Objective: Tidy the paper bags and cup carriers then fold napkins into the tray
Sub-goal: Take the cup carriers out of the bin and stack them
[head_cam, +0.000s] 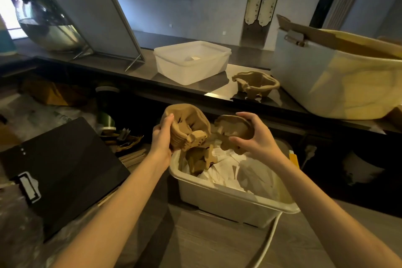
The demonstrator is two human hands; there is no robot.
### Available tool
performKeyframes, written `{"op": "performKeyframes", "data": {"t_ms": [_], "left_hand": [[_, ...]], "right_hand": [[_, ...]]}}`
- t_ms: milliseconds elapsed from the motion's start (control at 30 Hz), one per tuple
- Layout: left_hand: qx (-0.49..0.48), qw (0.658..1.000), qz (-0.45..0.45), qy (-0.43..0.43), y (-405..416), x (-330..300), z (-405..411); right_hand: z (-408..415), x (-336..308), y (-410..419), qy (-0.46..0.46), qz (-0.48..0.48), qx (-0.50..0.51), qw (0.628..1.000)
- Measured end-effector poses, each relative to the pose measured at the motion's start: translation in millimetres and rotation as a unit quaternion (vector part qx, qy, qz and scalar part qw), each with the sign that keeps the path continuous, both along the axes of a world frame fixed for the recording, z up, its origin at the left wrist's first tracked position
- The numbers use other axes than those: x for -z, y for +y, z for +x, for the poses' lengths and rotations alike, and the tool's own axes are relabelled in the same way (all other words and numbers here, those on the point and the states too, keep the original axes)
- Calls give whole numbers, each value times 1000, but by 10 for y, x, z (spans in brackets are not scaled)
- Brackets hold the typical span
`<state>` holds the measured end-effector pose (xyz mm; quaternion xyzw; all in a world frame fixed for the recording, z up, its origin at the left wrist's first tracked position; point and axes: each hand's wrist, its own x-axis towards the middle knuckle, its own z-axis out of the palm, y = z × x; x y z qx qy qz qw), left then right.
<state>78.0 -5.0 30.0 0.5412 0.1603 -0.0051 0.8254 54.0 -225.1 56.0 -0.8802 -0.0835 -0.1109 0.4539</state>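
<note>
You held a stack of moulded-pulp cup carriers (187, 128) in your left hand (162, 137), fingers curled round its left edge and thumb pressed on top, most likely so the nested pieces stayed together while you sorted. Your right hand (253, 135) held a single cup carrier (233, 130) at three o'clock of the stack, its fingers hooked over the rim; the two nearly met, which suggested you meant to nest the single one onto the stack.

Both sat just above the near tub (217, 198), at the centre of the view, which was packed with white napkins (228, 165) and one more brown carrier (200, 161) lying loose at its ten o'clock corner, probably next to be gathered.

On the dark surface (121, 69) at twelve o'clock stood an empty-looking white tray (191, 63), likely kept clear for the folded napkins. Another cup carrier (256, 84) rested at one o'clock, beside a large bin of paper bags (339, 76) at two o'clock.
</note>
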Motion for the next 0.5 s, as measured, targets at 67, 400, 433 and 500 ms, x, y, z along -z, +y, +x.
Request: {"op": "performKeyframes", "data": {"t_ms": [67,400,433,500], "left_hand": [[-1,1000,0,12,-54,-22,-12],[136,987,60,54,-373,-230,-141],[138,987,68,54,-402,-241,-156],[125,987,83,49,-431,-253,-172]], "right_hand": [[-91,-95,-54,-22,35,3,999],[-189,-493,87,-98,37,13,994],[-191,-501,109,-96,15,11,995],[-208,-517,132,-86,-51,6,995]]}}
